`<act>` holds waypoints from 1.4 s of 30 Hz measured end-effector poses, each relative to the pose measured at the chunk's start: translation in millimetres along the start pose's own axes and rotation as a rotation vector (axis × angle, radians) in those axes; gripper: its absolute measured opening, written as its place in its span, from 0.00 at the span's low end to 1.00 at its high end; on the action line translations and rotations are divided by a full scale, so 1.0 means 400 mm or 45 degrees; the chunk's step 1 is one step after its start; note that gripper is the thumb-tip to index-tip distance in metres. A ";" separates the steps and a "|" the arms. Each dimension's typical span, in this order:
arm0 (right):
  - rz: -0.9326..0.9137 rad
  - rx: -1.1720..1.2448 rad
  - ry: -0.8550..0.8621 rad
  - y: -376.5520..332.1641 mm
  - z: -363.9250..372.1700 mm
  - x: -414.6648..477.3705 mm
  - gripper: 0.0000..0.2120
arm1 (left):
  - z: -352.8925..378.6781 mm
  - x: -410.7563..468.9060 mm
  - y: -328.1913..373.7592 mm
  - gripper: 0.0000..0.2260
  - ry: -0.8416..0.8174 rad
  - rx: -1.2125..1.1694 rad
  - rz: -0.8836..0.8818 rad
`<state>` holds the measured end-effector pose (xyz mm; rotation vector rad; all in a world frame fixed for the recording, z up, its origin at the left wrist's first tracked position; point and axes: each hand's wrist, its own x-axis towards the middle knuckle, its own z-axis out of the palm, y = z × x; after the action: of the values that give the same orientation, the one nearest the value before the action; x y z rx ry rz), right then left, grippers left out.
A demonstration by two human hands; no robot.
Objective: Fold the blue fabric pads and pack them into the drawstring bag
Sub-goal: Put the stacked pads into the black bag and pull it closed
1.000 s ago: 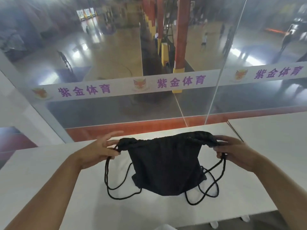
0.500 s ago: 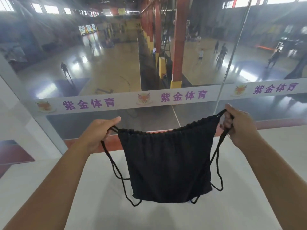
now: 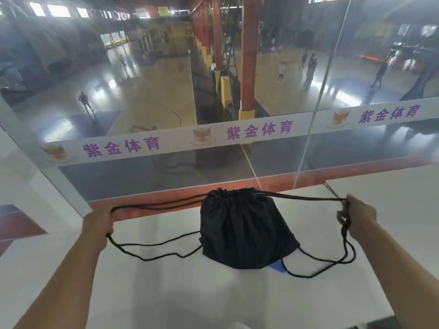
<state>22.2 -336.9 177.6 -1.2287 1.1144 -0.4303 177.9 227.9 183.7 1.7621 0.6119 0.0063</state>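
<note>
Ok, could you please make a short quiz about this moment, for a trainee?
1. True or false: the mouth of the bag is wide open.
2. The left hand and right hand each hold: A) cords B) a folded pad C) nothing.
3. Which colour peeks out under the bag's near right corner?
Key: 1 false, it is cinched shut. 2 A. 3 blue, a small blue patch.

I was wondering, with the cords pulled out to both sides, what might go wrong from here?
A blue corner shows at the bottom edge of the bag, so a pad may be left outside the cinched mouth. The left hand and right hand pull the cords apart; uneven pull might drag the bag toward the far edge of the table.
</note>
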 end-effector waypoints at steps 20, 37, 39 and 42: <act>-1.497 -1.071 -0.383 0.250 0.100 -0.327 0.11 | 0.256 -0.349 -0.134 0.05 -0.592 0.569 0.706; -0.520 -0.803 -1.097 0.061 0.095 -0.372 0.21 | 0.208 -0.344 0.030 0.20 -1.181 0.575 0.546; -0.602 -0.581 -1.016 0.010 0.104 -0.381 0.22 | 0.207 -0.366 0.093 0.19 -1.103 0.436 0.681; -0.839 -0.379 -0.928 -0.108 0.104 -0.415 0.23 | 0.196 -0.395 0.209 0.20 -0.980 0.261 0.801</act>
<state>-4.1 -200.4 286.0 -1.8193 0.1296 -0.2615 99.9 80.9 285.6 1.9040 -0.5169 -0.2935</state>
